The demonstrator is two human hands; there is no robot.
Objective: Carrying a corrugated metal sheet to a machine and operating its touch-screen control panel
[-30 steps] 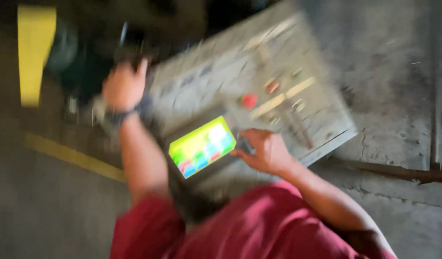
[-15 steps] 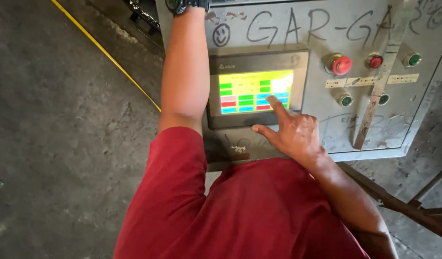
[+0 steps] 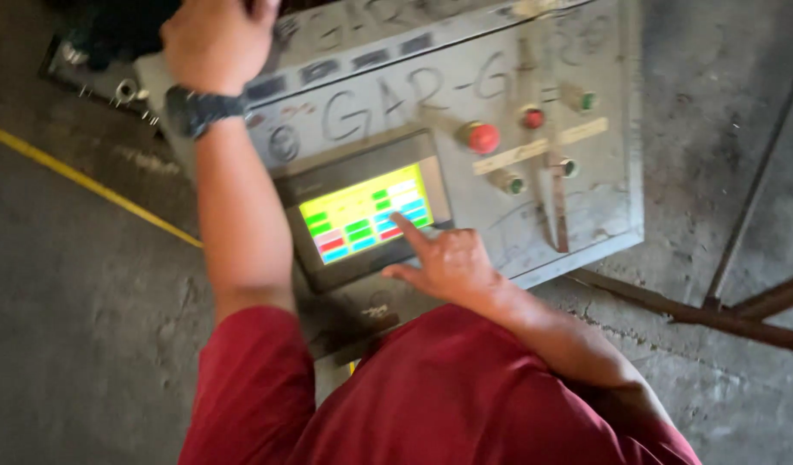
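Observation:
A grey metal control box (image 3: 599, 202) stands in front of me, with scrawled marker writing across its face. Set into it is a lit touchscreen (image 3: 353, 220) showing green, red and blue tiles on yellow. My right hand (image 3: 448, 263) points with its index fingertip on the screen's right side, thumb out, other fingers curled. My left hand (image 3: 220, 39), a black wristwatch (image 3: 198, 110) on its wrist, grips the top edge of the box. A red sleeve and shirt fill the lower part of the view.
Right of the screen sit a large red push button (image 3: 482, 137), a small red button (image 3: 532, 118) and green buttons (image 3: 588, 101). A yellow line (image 3: 86, 181) crosses the concrete floor at the left. Rusty metal bars (image 3: 741, 310) run at the right.
The view has tilted and shifted, so the box now sits higher and slanted. My right fingertip stays on the screen's right side. My left hand has come into view on the box's top edge.

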